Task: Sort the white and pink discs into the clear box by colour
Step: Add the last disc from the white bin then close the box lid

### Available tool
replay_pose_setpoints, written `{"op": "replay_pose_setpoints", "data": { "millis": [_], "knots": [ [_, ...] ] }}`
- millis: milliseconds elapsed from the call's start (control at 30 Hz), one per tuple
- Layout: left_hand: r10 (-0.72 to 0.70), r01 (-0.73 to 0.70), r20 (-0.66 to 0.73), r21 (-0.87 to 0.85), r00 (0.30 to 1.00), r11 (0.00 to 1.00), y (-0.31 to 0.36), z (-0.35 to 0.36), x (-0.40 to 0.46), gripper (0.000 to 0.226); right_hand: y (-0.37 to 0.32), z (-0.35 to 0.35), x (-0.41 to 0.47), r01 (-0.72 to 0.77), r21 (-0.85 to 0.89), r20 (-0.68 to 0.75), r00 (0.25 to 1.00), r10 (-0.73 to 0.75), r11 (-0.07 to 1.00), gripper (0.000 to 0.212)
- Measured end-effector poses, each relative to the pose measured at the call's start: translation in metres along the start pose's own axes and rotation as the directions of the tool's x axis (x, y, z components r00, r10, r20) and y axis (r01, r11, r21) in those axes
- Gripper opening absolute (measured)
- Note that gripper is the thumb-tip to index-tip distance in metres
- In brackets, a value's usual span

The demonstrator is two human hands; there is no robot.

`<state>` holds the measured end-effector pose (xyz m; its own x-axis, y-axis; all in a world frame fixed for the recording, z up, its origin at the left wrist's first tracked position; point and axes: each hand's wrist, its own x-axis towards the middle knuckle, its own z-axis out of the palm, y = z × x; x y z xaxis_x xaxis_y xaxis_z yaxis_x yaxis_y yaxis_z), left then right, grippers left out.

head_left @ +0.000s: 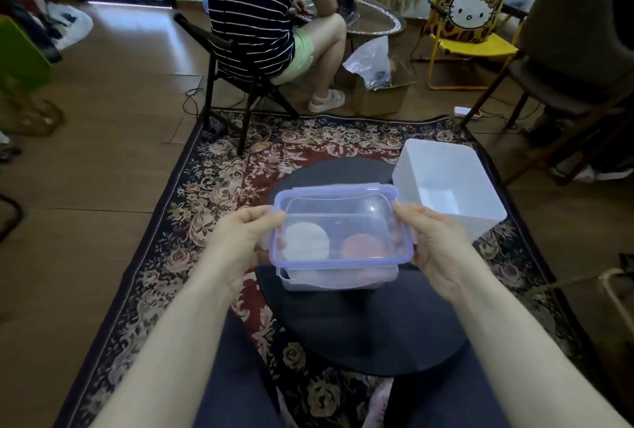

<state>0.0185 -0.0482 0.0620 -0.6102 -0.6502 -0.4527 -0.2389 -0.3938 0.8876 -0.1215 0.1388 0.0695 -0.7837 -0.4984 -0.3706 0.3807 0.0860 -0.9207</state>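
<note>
Both forearms reach in, left hand (240,242) and right hand (434,242) gripping the short ends of the purple-rimmed clear plastic lid (339,221), held just above the clear plastic box (338,278) on the round black surface (377,335). Inside: white disc (306,241) left, pink disc (363,246) right. White rectangular tub (449,184) sits beside it.

Lid (343,201) above box (339,278) (tub (449,170) right) on table (370,331).
</note>
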Motion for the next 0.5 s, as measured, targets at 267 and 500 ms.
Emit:
{"op": "replay_pose_setpoints", "data": {
  "millis": [267,500],
  "knots": [
    [0.193,-0.156,-0.211,0.182,0.958,0.971,-0.032,0.017,0.017,0.036,0.037,-0.005,0.014,0.022,-0.226,-0.24,0.968,-0.078,0.974,0.024],
    [0.29,-0.198,-0.263,0.324,0.92,0.925,-0.041,0.02,0.015,0.034,0.041,-0.005,0.018,0.029,-0.387,-0.234,0.964,-0.129,0.922,0.025]
  ]
}}
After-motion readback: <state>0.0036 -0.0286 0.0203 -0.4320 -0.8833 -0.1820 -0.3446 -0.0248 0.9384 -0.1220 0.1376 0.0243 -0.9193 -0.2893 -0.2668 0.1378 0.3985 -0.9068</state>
